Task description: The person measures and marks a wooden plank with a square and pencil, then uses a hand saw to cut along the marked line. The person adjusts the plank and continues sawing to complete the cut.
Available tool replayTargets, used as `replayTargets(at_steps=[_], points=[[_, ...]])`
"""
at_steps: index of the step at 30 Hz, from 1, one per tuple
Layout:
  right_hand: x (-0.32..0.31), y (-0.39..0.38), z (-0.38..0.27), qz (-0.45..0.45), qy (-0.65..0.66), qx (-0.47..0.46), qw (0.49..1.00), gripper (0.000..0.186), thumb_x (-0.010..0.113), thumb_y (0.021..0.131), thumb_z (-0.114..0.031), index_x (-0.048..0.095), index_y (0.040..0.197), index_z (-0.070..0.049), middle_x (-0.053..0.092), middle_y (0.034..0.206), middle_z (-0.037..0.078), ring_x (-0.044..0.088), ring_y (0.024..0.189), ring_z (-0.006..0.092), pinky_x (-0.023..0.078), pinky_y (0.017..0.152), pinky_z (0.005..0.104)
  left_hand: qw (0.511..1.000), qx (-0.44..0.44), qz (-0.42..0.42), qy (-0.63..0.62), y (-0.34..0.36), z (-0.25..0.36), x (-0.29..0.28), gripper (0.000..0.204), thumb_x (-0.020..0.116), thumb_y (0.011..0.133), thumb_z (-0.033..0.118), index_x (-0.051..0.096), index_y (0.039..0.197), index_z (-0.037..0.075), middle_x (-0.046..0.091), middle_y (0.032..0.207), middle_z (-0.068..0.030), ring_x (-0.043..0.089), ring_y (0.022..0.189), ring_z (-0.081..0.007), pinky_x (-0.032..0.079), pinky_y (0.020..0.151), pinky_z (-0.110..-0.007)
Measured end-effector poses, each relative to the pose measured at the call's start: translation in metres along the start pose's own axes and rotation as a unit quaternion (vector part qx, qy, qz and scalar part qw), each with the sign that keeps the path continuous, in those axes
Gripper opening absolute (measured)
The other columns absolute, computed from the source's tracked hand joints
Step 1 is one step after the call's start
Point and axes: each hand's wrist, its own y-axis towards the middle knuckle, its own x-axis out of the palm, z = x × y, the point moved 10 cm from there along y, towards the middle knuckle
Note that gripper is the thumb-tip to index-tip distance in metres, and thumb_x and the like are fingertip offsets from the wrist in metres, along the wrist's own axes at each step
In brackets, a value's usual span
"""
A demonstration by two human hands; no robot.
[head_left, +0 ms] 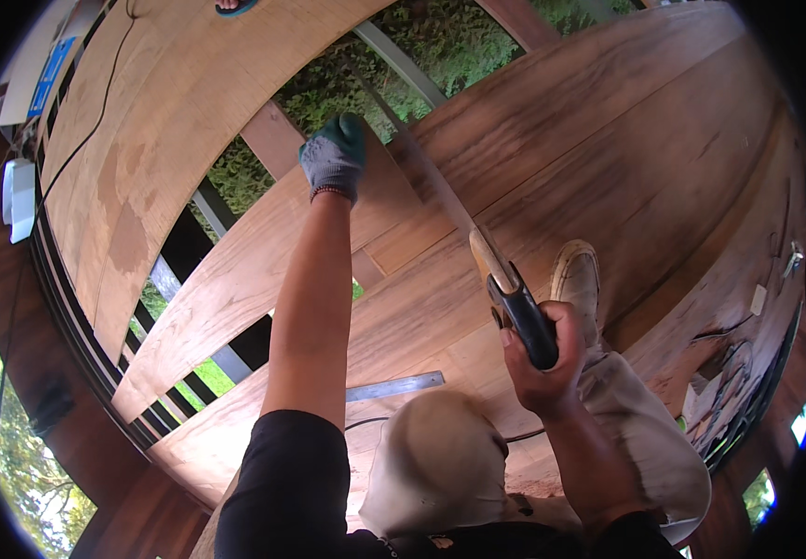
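My left hand point(333, 154), in a grey and green glove, is closed on the far end of a wooden plank point(235, 242). My right hand point(542, 359), bare, grips the black handle point(528, 326) of a hand saw. Its long blade point(431, 177) reaches forward just right of my left hand, over the plank's end. Below the blade are more dark-grained boards point(570, 158). My left knee point(431, 447) is bent on the boards, and my right shoe point(575, 279) rests beside the saw.
Lighter boards point(114, 186) lie at upper left with a cable point(81, 149) across them. Gaps show metal joists point(403, 65) and greenery below. Another person's foot point(233, 7) is at the top edge. A metal bar point(393, 385) lies near my knee; coiled cables point(729, 382) sit at right.
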Motion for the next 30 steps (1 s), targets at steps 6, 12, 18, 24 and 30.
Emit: replayTargets(at_steps=[6,12,18,24,30], points=[[0.016,0.0,0.0,-0.033,-0.055,-0.03,0.997,0.036,0.077,0.082,-0.008,0.054,0.108,-0.001,0.067,0.077,0.01,0.066,0.06,0.0189,0.052,0.057,0.0304,0.999,-0.035,-0.041,0.002,0.004,-0.002,0.002,0.053,0.035,0.1,0.048,0.072,0.099,0.01,0.071,0.098,-0.0232,0.067,0.095,-0.0436,0.051,0.085,-0.054],[0.025,-0.006,-0.013,-0.05,-0.06,-0.085,0.993,0.039,0.076,0.073,-0.003,0.056,0.106,0.0,0.063,0.074,0.012,0.065,0.06,0.0282,0.052,0.054,0.037,0.997,-0.03,-0.066,-0.022,0.004,-0.009,0.007,0.052,0.042,0.096,0.058,0.072,0.103,0.016,0.071,0.103,-0.0182,0.066,0.099,-0.0424,0.051,0.084,-0.053],[0.023,-0.006,-0.019,-0.032,-0.055,-0.096,0.993,0.04,0.077,0.072,-0.002,0.055,0.106,0.001,0.063,0.075,0.014,0.065,0.06,0.0298,0.052,0.053,0.0376,0.998,-0.02,-0.059,-0.031,0.003,-0.011,0.009,0.051,0.043,0.097,0.057,0.073,0.102,0.015,0.072,0.103,-0.0184,0.066,0.1,-0.0421,0.052,0.083,-0.053],[0.025,-0.001,-0.012,-0.028,-0.065,-0.084,0.994,0.043,0.078,0.07,-0.002,0.055,0.107,0.0,0.064,0.079,0.014,0.066,0.062,0.031,0.053,0.055,0.0375,0.999,-0.025,-0.022,-0.01,0.003,-0.008,0.005,0.047,0.042,0.099,0.051,0.071,0.1,0.014,0.072,0.101,-0.0199,0.066,0.096,-0.0443,0.052,0.083,-0.054],[0.027,-0.008,-0.017,-0.048,-0.084,-0.093,0.991,0.047,0.08,0.067,-0.005,0.056,0.107,0.0,0.065,0.08,0.014,0.067,0.065,0.0316,0.054,0.057,0.0386,0.999,-0.015,-0.036,-0.023,0.007,-0.011,0.009,0.049,0.042,0.099,0.052,0.07,0.098,0.012,0.071,0.095,-0.0205,0.066,0.094,-0.0453,0.051,0.078,-0.055]])
